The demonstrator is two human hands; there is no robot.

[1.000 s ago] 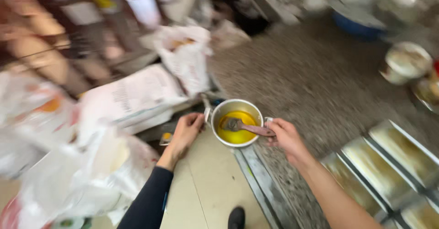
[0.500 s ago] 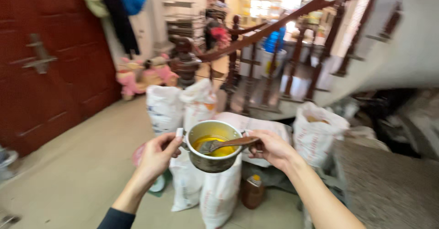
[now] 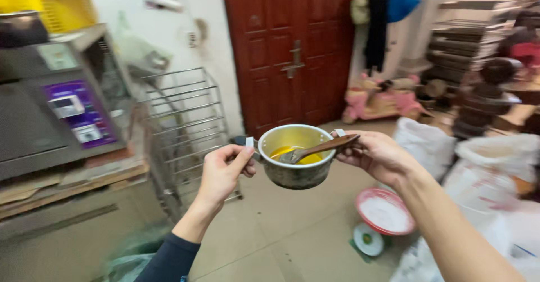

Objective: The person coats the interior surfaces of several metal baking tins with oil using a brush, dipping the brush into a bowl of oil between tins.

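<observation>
1. Oven [image 3: 50, 107] of grey metal stands at far left, a wire rack [image 3: 185, 124] just beside it.
2. Left hand [image 3: 222, 172] – fingers pinched on the pot's left handle tab.
3. Metal pot [image 3: 296, 155], held in mid-air between both hands before a red door [image 3: 287, 45], holds yellow liquid; a spoon [image 3: 320, 148] rests in it.
4. Right hand [image 3: 379, 155] – fingers closed on the right handle and the spoon's wooden handle.
5. White sacks [image 3: 484, 164] and a red-rimmed bowl [image 3: 385, 211] sit on the floor at right.
</observation>
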